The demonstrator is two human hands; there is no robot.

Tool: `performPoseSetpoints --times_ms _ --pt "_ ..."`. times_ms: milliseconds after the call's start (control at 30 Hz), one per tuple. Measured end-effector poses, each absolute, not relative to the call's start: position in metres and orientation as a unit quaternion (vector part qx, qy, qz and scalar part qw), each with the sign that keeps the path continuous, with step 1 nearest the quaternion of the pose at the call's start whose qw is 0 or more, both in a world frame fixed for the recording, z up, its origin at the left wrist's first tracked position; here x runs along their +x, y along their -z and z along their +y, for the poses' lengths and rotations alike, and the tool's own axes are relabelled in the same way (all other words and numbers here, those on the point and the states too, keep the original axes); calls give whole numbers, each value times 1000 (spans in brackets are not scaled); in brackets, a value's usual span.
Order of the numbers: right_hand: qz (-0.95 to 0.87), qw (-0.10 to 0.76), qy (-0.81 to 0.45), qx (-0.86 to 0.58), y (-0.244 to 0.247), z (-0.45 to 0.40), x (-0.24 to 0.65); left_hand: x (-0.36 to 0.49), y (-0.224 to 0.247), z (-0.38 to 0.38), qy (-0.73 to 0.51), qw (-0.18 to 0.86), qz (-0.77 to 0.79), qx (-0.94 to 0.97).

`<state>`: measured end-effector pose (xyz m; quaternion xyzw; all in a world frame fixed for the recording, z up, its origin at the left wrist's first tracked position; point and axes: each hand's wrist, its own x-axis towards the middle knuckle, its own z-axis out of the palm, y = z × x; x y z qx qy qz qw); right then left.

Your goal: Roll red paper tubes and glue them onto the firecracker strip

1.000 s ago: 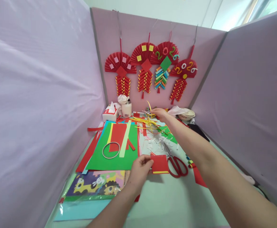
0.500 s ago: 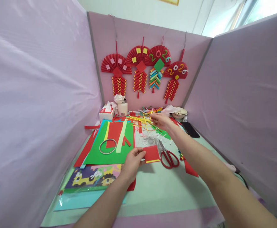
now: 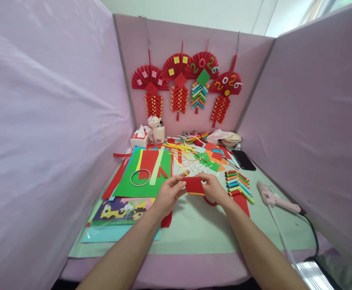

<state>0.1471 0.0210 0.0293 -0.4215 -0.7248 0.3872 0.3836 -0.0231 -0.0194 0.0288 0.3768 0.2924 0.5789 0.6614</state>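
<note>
A small red paper square with a yellow lower edge is held above the table between my hands. My left hand pinches its left side, thumb in front. At its right edge are the closed fingers of my right hand, partly hidden behind the paper. A thin yellow strip slants up and left from the top of the square, near my left fingertips; which hand holds it is unclear. Beneath my right hand, part of a red scissors handle shows.
Green sheets with a ring lie left. Rolled paper tubes, a phone and a glue gun are to the right. Yellow strips lie behind. Fan decorations hang on the back panel.
My right hand has come back from the yellow strips to the red square's right edge. A yellow strip now stands at the square's top. My left hand still holds the square.
</note>
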Motion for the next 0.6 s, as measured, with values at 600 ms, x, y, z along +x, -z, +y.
performPoseSetpoints --times_ms 600 --pt "-751 347 -311 -468 -19 24 153 -37 -31 -12 -662 625 266 317"
